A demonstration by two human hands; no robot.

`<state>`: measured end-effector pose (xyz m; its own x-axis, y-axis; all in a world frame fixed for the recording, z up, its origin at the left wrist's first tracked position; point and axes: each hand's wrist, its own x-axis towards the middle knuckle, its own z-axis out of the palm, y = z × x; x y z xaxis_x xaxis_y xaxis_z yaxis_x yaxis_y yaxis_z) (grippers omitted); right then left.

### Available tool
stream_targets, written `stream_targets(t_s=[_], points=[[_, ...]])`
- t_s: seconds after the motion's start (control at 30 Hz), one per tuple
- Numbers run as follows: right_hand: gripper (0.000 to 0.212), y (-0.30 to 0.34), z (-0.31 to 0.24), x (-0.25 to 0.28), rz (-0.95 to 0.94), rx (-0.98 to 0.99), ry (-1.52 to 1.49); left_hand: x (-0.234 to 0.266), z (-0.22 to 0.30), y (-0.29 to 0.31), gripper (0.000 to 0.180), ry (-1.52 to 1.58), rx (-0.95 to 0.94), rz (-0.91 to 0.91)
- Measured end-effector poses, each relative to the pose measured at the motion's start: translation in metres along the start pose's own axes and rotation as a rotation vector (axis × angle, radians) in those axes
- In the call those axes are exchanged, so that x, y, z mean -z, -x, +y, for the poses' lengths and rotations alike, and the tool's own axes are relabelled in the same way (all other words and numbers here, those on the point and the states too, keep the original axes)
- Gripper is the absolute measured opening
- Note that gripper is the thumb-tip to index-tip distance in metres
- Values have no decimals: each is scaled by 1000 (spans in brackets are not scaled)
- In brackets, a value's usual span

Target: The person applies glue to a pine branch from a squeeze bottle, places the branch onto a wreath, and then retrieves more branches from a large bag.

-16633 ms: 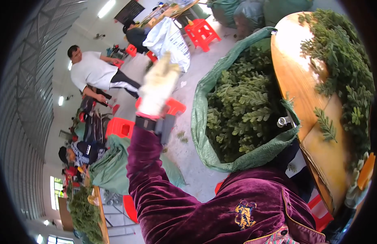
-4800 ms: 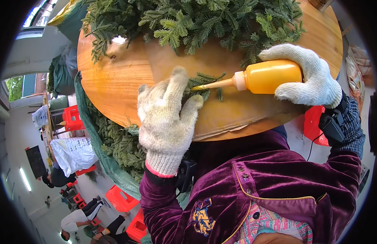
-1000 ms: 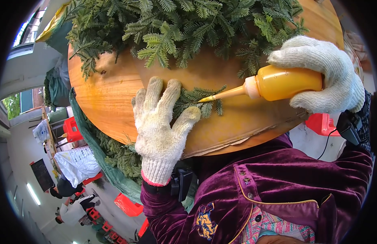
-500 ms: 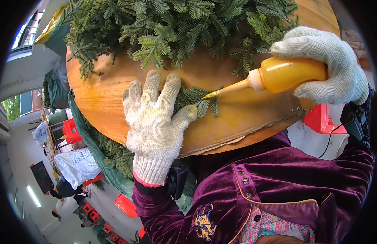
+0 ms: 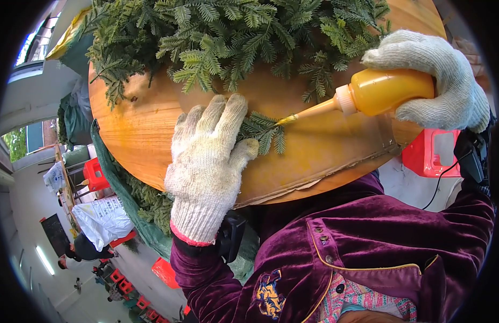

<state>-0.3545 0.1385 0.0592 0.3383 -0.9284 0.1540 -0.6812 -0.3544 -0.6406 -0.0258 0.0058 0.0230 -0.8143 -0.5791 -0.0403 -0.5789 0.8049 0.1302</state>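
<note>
The gloved left hand point(image 5: 209, 161) lies flat, fingers spread, pinning a green sprig point(image 5: 263, 132) to the board point(image 5: 131, 140). The right hand point(image 5: 437, 75) grips a yellow bottle point(image 5: 384, 91), its nozzle tip at the sprig's stem. Gluing looks underway, not finished; a pile of greenery point(image 5: 233, 37) waits behind. No glue bead shows, and the glove hides most of the sprig.

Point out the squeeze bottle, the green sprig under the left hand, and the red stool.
squeeze bottle point(image 5: 386, 91), head view, on its orange body.
green sprig point(image 5: 265, 132), head view, on the fronds beside the thumb.
red stool point(image 5: 432, 153), head view, on its seat edge.
</note>
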Motion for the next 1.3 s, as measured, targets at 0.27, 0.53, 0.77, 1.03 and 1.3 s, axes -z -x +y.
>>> stream_targets(t_s=[0.27,0.53,0.77,1.03,1.3], points=[[65,11,-6,6,21,-21,34,-4,2,-5,60,24,-25,26],[67,13,9,-6,119,117,101,-7,-3,2,58,5,2,41],[69,6,8,-8,92,106,68,-5,-4,4,58,-5,13,44],[68,18,17,6,-65,-37,24,-8,0,0,57,21,-9,67],[73,26,21,2,-5,-91,-23,-15,-2,13,57,83,55,131]])
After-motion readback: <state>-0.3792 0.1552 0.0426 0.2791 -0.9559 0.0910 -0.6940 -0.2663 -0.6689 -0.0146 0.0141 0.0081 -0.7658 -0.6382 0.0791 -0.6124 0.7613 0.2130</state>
